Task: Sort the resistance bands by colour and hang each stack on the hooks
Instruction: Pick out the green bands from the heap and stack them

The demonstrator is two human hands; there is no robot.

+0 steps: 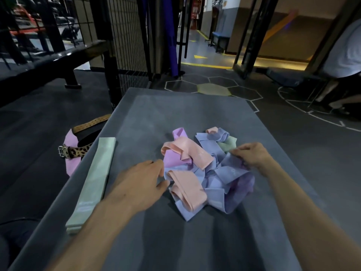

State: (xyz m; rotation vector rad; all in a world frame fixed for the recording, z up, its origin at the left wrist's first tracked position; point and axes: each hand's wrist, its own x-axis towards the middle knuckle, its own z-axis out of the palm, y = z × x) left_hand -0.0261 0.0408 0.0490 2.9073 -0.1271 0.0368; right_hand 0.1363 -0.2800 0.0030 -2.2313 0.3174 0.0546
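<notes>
left hand (pixel 145 182) lying flat, fingers relaxed, touching pile (pixel 207 171) at frame centre | right hand (pixel 252 155) pinching blue band (pixel 230 169) on pile's right | green band (pixel 93 182) lying flat lower left on table (pixel 175 108)

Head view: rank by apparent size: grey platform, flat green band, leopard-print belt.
1. grey platform, largest by far.
2. flat green band lying at its left edge.
3. leopard-print belt on the floor; partly hidden behind the platform edge and farther from the camera, so its true size is unsure.
</notes>
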